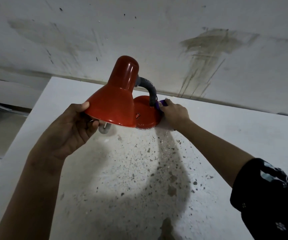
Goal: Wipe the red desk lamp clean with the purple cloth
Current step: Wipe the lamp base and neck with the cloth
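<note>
Now left hand [74, 129] grips lamp shade [115, 103], right hand [174, 112] clutches purple cloth [160, 103] beside neck [150, 87].

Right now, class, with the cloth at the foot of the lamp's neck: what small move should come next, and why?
Probably slide the purple cloth up the grey neck with the right hand. The cloth sits where neck meets red base, the neck shows pale marks, and the left hand grips the shade.
</note>
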